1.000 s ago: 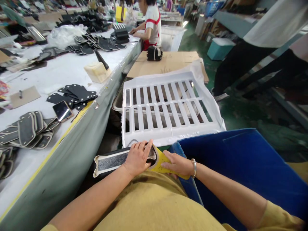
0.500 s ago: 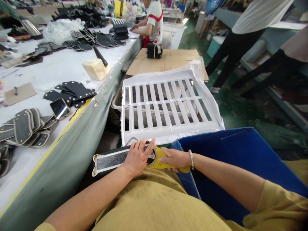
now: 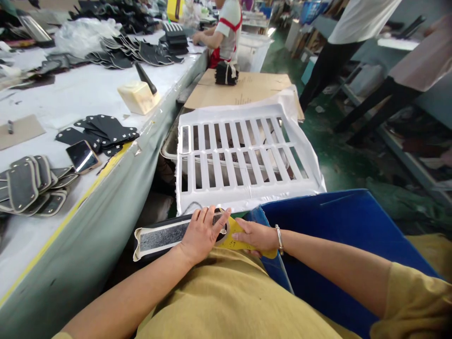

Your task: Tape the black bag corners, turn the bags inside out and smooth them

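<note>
A long strip [image 3: 160, 236] with a dark speckled middle and a cream border lies over a black support in front of my body. My left hand [image 3: 201, 235] is palm down across its right part, fingers bent over the far edge and thumb reaching right. Wrapped in my right hand [image 3: 256, 235] is a yellow flat tool [image 3: 231, 238] with a rounded end, which meets the strip's right end beside my left thumb. The tool's exact kind is unclear, and my left hand hides part of the strip.
A white slotted frame [image 3: 243, 153] with one similar piece [image 3: 185, 140] lies ahead. A blue bin [image 3: 335, 221] stands at my right. On the left table are grey pieces [image 3: 24, 186], black pieces [image 3: 100, 132], a phone [image 3: 83, 156] and a foam block [image 3: 137, 97]. Other people stand beyond.
The view has shifted slightly, so the table items appear further left. Both hands keep their grip on the strip and yellow tool, almost in the same place. People at the right have moved slightly.
</note>
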### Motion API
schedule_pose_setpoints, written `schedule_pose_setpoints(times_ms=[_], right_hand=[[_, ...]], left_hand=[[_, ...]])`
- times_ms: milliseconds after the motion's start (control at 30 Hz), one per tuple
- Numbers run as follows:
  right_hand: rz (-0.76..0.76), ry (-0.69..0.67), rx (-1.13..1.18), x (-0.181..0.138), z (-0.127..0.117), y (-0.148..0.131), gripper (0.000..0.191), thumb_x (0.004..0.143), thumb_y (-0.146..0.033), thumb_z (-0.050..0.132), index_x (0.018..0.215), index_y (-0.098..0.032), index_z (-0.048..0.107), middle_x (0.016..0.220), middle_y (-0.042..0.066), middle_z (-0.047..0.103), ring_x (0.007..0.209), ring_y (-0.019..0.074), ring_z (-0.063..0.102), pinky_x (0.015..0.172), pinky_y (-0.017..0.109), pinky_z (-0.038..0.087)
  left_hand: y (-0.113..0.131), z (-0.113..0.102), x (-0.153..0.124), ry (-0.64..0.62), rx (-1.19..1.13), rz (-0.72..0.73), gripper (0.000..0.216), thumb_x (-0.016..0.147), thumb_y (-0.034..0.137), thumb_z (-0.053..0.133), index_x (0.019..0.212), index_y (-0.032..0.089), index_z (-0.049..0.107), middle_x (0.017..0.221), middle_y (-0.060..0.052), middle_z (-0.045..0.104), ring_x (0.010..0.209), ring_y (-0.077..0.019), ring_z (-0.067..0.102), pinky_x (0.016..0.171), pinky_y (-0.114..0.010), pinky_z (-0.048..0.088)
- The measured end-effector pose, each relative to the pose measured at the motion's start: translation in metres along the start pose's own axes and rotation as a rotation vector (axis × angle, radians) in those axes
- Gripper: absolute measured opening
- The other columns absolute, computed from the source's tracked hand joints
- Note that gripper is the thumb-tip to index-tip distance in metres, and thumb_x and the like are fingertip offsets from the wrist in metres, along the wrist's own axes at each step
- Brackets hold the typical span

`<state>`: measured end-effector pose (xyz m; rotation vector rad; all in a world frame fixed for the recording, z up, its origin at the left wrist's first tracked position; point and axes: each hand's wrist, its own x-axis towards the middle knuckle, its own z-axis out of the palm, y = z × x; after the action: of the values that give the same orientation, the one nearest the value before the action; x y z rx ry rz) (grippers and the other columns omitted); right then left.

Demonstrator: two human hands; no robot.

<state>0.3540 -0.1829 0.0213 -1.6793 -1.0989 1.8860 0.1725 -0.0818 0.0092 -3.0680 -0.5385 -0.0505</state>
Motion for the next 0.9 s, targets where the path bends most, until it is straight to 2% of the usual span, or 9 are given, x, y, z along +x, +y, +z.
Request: schedule_pose_setpoints(times_ms=[100, 167, 267, 333, 367, 500, 667, 833, 900], right_hand=[[0.017, 0.026, 0.015, 0.002, 0.005, 0.002, 0.021, 0.086, -0.038, 0.046, 0.094, -0.022, 0.035, 0.057, -0.006, 0.051, 0.034, 0.0073, 0.042, 0.03, 0.019, 0.035], [0.005, 0.055, 0.044, 0.003, 0.008, 0.005, 0.022, 0.086, -0.039, 0.046, 0.096, -0.022, 0.035, 0.059, -0.006, 0.051, 0.036, 0.0066, 0.043, 0.03, 0.017, 0.035], [-0.013, 0.079, 0.084, 0.004, 0.014, 0.008, 0.025, 0.086, -0.041, 0.045, 0.099, -0.022, 0.035, 0.058, -0.007, 0.05, 0.035, 0.0057, 0.041, 0.029, 0.016, 0.035], [-0.009, 0.093, 0.102, 0.003, 0.018, 0.008, 0.027, 0.086, -0.043, 0.045, 0.1, -0.022, 0.034, 0.057, -0.008, 0.049, 0.033, 0.005, 0.039, 0.029, 0.016, 0.034], [-0.007, 0.108, 0.113, 0.003, 0.021, 0.008, 0.029, 0.086, -0.045, 0.046, 0.099, -0.022, 0.034, 0.057, -0.008, 0.049, 0.033, 0.0049, 0.039, 0.028, 0.016, 0.034], [0.002, 0.182, 0.155, 0.006, 0.03, 0.006, 0.031, 0.084, -0.046, 0.048, 0.097, -0.022, 0.033, 0.057, -0.009, 0.049, 0.033, 0.006, 0.041, 0.028, 0.016, 0.035], [0.036, 0.307, 0.147, 0.012, 0.04, 0.007, 0.026, 0.085, -0.042, 0.046, 0.095, -0.021, 0.034, 0.055, -0.008, 0.048, 0.035, 0.0073, 0.044, 0.028, 0.017, 0.035], [-0.021, 0.426, 0.17, 0.016, 0.049, 0.001, 0.024, 0.085, -0.039, 0.046, 0.098, -0.022, 0.034, 0.066, -0.006, 0.051, 0.041, 0.0072, 0.048, 0.032, 0.018, 0.038], [-0.025, 0.413, 0.168, 0.014, 0.05, -0.002, 0.024, 0.084, -0.04, 0.046, 0.096, -0.022, 0.035, 0.063, -0.006, 0.052, 0.038, 0.0077, 0.047, 0.031, 0.018, 0.038]], left_hand=[[-0.002, -0.002, -0.001, -0.015, -0.013, 0.003, 0.068, 0.086, 0.012, 0.035, 0.144, 0.028, 0.004, 0.13, -0.016, 0.042, 0.116, -0.0288, 0.043, 0.095, -0.045, 0.03], [-0.005, -0.003, -0.002, -0.031, -0.05, 0.023, 0.073, 0.085, 0.02, 0.045, 0.144, 0.027, 0.003, 0.134, -0.017, 0.038, 0.118, -0.0306, 0.041, 0.097, -0.046, 0.029], [-0.011, -0.004, -0.006, -0.04, -0.174, 0.072, 0.101, 0.068, 0.051, 0.065, 0.144, 0.023, 0.005, 0.139, -0.02, 0.03, 0.124, -0.0358, 0.033, 0.1, -0.048, 0.024], [-0.015, -0.003, -0.008, -0.035, -0.257, 0.081, 0.115, 0.056, 0.069, 0.064, 0.144, 0.019, 0.008, 0.14, -0.021, 0.027, 0.126, -0.0375, 0.029, 0.102, -0.049, 0.021], [-0.016, -0.002, -0.008, -0.034, -0.283, 0.074, 0.116, 0.056, 0.072, 0.061, 0.144, 0.019, 0.009, 0.14, -0.021, 0.028, 0.126, -0.0372, 0.029, 0.103, -0.049, 0.02], [-0.021, 0.003, -0.006, -0.029, -0.337, 0.053, 0.104, 0.066, 0.061, 0.064, 0.144, 0.019, 0.008, 0.139, -0.019, 0.033, 0.126, -0.0336, 0.033, 0.103, -0.046, 0.023], [-0.027, 0.003, -0.001, 0.01, -0.449, 0.065, 0.108, 0.067, 0.051, 0.069, 0.143, 0.019, -0.001, 0.133, -0.016, 0.041, 0.122, -0.0291, 0.039, 0.1, -0.042, 0.03], [-0.031, 0.002, 0.003, -0.014, -0.441, 0.049, 0.104, 0.068, 0.048, 0.069, 0.143, 0.019, 0.003, 0.13, -0.017, 0.044, 0.12, -0.0293, 0.043, 0.099, -0.043, 0.032], [-0.031, 0.002, 0.002, -0.017, -0.435, 0.059, 0.102, 0.069, 0.048, 0.068, 0.143, 0.019, 0.004, 0.131, -0.017, 0.044, 0.12, -0.029, 0.043, 0.099, -0.043, 0.033]])
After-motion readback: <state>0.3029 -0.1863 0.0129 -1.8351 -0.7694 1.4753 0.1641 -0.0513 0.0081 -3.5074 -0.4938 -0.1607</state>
